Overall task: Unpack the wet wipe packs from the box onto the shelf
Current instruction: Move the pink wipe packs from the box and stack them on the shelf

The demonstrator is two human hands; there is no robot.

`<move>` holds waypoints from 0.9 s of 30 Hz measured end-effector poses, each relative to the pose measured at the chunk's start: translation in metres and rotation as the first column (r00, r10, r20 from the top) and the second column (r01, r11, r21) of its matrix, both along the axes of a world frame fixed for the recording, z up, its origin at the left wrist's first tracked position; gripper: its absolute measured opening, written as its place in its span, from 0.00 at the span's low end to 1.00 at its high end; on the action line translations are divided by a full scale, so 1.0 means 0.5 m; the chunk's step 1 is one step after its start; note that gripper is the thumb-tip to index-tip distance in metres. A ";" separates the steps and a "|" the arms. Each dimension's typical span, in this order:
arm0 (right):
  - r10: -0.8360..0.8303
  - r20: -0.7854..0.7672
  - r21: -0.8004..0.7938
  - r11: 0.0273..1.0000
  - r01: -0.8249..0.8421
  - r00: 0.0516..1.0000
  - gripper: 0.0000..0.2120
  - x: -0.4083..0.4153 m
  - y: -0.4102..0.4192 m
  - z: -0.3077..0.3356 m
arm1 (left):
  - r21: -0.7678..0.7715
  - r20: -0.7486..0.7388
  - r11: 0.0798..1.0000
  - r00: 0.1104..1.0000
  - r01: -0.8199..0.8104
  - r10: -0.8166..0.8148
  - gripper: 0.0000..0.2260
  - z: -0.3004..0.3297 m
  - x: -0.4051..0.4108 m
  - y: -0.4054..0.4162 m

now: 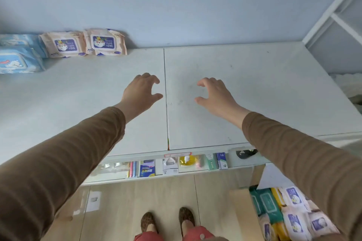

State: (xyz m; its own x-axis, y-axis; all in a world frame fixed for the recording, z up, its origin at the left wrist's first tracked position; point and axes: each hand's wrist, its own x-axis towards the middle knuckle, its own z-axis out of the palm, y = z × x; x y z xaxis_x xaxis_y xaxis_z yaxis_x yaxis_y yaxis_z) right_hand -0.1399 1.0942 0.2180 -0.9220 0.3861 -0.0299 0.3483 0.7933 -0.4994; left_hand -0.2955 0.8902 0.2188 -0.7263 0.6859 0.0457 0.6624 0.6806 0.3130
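Observation:
My left hand (140,92) and my right hand (214,94) hover over the middle of the white shelf top (254,88), fingers curled apart, nothing in either. Two peach baby wipe packs (84,44) lean against the blue wall at the back left of the shelf. Beside them, at the far left, lie two light blue wipe packs (18,55). On the floor at the lower right stands an open cardboard box (242,207) holding several wipe packs (293,215) in green, yellow and white.
A seam (166,103) runs down the shelf top between my hands. A lower shelf (176,164) at the front edge holds small packaged goods. A white rack (337,15) stands at the right. My feet (166,221) are on the wooden floor.

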 end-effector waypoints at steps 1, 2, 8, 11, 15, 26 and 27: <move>-0.007 0.001 0.006 1.000 0.007 1.000 0.23 0.042 0.011 0.002 | -0.004 0.000 1.000 1.000 0.026 -0.026 0.19 0.002 0.038 0.015; -0.017 -0.002 0.009 1.000 0.017 1.000 0.23 0.083 0.021 0.002 | -0.005 0.000 0.999 0.999 0.053 -0.053 0.19 0.005 0.075 0.030; -0.128 -0.076 0.008 0.992 0.129 0.989 0.20 0.348 0.066 -0.009 | 0.037 0.001 0.978 0.979 0.205 -0.205 0.20 0.010 0.310 0.116; -0.181 -0.079 -0.017 0.983 0.180 0.980 0.19 0.485 0.084 -0.025 | 0.079 0.021 0.965 0.967 0.251 -0.253 0.20 -0.006 0.436 0.147; -0.242 -0.034 -0.037 0.970 0.241 0.970 0.18 0.652 0.120 -0.069 | 0.098 0.063 0.949 0.950 0.300 -0.307 0.19 -0.044 0.601 0.189; -0.295 0.222 -0.146 0.932 0.331 0.929 0.18 1.020 0.325 -0.303 | -0.055 0.280 0.944 0.912 0.325 -0.298 0.19 -0.289 0.976 0.377; -0.294 0.256 -0.179 0.922 0.344 0.921 0.18 1.048 0.347 -0.336 | -0.087 0.310 0.944 0.909 0.318 -0.278 0.19 -0.320 1.007 0.399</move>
